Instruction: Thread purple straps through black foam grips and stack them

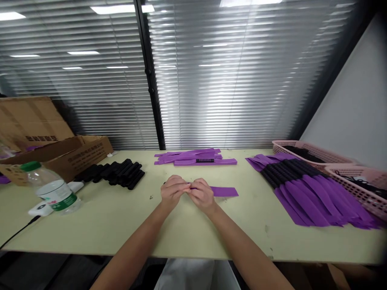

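Both hands meet over the middle of the table, fingertips touching. My right hand (202, 194) is closed on a purple strip (225, 191), whose flat end sticks out to the right. Pinched close beside it, my left hand (173, 191) has a small dark bit showing at its left edge; what its fingers grip is hidden. Behind the hands lies a pile of purple strips (193, 155), the front one with a black ribbed piece (204, 160) around it. To the right, many purple strips with black ribbed sleeves (314, 197) lie fanned in a row.
Black ribbed pieces (125, 173) are heaped at the left, beside an open cardboard box (81, 157). A plastic bottle (53, 189) leans near a white device (40, 208) with a cable. Two pink baskets (359, 191) holding black items stand at the right, before window blinds.
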`<state>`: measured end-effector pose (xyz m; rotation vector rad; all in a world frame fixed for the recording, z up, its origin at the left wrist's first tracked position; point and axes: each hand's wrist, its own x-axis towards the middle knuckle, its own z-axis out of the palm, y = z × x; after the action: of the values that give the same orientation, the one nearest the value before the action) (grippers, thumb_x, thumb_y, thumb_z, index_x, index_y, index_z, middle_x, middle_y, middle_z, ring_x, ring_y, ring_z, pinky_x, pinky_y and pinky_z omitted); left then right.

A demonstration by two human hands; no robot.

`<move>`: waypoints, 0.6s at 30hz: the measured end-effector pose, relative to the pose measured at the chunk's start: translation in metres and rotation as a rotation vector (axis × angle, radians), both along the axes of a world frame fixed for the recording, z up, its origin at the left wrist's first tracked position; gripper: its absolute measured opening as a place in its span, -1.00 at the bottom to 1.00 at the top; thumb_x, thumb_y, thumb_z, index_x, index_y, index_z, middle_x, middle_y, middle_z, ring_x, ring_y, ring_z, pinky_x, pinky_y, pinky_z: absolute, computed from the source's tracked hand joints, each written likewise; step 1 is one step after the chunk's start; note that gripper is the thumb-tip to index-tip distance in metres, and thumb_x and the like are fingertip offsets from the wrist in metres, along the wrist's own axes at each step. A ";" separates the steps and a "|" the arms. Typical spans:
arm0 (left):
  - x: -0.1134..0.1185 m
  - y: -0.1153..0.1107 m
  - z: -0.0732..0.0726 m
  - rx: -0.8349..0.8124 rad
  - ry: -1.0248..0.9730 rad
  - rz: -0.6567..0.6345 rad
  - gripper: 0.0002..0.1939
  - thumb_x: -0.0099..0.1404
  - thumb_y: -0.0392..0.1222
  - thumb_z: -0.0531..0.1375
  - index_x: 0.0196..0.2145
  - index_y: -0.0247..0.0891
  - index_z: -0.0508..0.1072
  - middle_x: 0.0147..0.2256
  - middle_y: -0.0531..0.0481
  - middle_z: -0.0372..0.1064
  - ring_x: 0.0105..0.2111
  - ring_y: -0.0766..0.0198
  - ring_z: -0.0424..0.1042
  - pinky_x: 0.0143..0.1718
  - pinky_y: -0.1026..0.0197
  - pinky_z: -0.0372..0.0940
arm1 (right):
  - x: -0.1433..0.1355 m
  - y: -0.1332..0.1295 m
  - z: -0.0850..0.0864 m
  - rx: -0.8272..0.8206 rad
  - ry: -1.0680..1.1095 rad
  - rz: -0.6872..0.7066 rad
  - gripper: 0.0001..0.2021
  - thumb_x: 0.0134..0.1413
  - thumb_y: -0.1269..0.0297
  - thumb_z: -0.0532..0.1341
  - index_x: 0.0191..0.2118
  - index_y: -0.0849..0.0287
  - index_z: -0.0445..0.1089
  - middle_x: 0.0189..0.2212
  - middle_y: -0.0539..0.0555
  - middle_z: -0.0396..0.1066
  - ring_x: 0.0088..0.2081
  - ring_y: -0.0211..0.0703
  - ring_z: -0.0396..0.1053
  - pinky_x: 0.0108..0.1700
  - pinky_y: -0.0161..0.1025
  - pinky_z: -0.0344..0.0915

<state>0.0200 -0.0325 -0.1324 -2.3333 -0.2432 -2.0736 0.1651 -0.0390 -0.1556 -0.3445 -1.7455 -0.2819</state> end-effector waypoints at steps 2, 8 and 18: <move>0.000 0.000 0.000 0.011 0.000 0.012 -0.77 0.20 -0.28 0.27 -0.15 -0.11 0.54 -0.41 0.02 0.42 -0.40 0.28 0.35 -0.37 0.14 0.30 | 0.000 -0.001 0.001 0.013 0.000 0.008 -0.78 0.04 0.53 0.26 -0.23 0.06 0.38 -0.35 0.04 0.44 -0.31 -0.20 0.30 -0.32 -0.19 0.37; -0.001 0.000 -0.006 -0.038 0.029 0.093 -0.73 0.20 -0.37 0.25 -0.16 -0.10 0.53 -0.40 0.03 0.41 -0.38 0.29 0.36 -0.35 0.18 0.32 | 0.000 0.001 0.003 -0.024 -0.013 0.024 -0.73 0.10 0.51 0.21 -0.11 0.03 0.28 -0.36 0.02 0.42 -0.37 -0.21 0.33 -0.29 -0.16 0.37; 0.000 0.012 -0.019 -0.277 -0.001 0.267 -0.89 0.24 -0.37 0.18 -0.30 -0.22 0.47 -0.38 -0.04 0.41 -0.33 0.26 0.38 -0.26 0.18 0.30 | 0.004 0.014 -0.011 -0.412 0.061 -0.107 -0.80 0.14 0.34 0.19 -0.10 0.05 0.25 -0.35 0.04 0.41 -0.27 -0.12 0.35 -0.19 -0.14 0.35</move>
<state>0.0205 -0.0209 -0.1514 -2.2809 -0.8421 -2.0197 0.1689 -0.0245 -0.1665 -0.7382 -1.7215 0.0165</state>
